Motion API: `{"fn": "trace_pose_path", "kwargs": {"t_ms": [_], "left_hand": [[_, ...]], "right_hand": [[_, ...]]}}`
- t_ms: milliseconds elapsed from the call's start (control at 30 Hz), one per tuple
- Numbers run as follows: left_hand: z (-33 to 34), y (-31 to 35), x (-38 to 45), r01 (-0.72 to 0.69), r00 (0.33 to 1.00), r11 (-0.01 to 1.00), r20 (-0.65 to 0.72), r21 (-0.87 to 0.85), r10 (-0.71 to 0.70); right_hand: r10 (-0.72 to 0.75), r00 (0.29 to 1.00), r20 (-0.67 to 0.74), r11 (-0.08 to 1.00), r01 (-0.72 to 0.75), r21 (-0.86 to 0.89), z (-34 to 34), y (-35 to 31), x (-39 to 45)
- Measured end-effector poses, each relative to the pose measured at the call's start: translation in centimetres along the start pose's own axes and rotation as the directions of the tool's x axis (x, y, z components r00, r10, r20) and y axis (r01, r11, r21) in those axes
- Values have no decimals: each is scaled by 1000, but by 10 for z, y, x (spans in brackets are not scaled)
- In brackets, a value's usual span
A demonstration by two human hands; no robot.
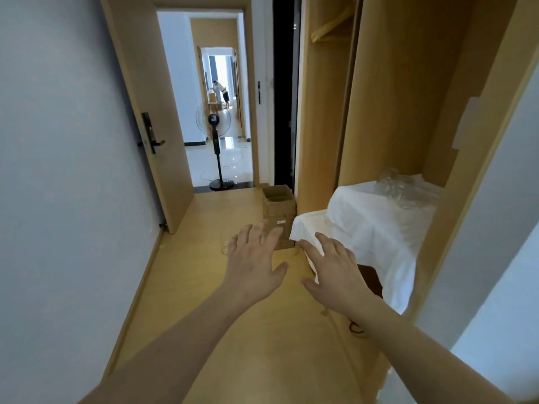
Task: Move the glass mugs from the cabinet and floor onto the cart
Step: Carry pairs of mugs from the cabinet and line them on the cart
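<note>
Mugs: one glass mug [226, 246] on floor [221, 217], just past left hand's fingertips, partly hidden by them. More mugs [404, 186] bunched on white cloth [364, 217] inside cabinet [408, 97], toward cloth's back right corner; count unclear, glass blurs together.

L to R: door [157, 112] open at left w/ fan [215, 132] in doorway beyond. Left hand [256, 266] flat, fingers spread, holding nothing. Cardboard box [278, 205] on floor by cabinet's front edge. Right hand [335, 269] also spread, empty, fingertips over cloth's front left corner; contact unclear. Hands apart.
</note>
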State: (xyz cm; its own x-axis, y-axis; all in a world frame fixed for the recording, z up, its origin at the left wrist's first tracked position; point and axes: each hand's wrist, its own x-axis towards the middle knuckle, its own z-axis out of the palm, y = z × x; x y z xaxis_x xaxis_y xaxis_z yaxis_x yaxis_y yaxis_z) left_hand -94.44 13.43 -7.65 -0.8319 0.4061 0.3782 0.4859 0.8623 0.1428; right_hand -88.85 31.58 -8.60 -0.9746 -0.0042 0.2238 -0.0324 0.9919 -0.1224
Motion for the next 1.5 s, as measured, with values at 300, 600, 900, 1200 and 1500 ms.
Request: {"fn": "trace_pose_path", "kwargs": {"t_ms": [300,600,900,1200,1500], "left_hand": [[49,-15,99,-81,996,995,33,-52,83],[105,22,200,-135,988,987,64,-87,141],[148,77,312,-184,977,977,91,-111,194],[193,106,395,-266,940,947,171,-178,296],[252,110,501,-422,862,858,163,-292,479]], "right_hand": [[124,992,23,992,-124,-16,24,37,79],[187,982,29,982,-186,-23,38,125,147],[259,966,4,966,-259,-25,32,220,217],[363,931,37,932,-362,-29,48,286,265],[556,831,33,831,-554,-46,66,327,330]]}}
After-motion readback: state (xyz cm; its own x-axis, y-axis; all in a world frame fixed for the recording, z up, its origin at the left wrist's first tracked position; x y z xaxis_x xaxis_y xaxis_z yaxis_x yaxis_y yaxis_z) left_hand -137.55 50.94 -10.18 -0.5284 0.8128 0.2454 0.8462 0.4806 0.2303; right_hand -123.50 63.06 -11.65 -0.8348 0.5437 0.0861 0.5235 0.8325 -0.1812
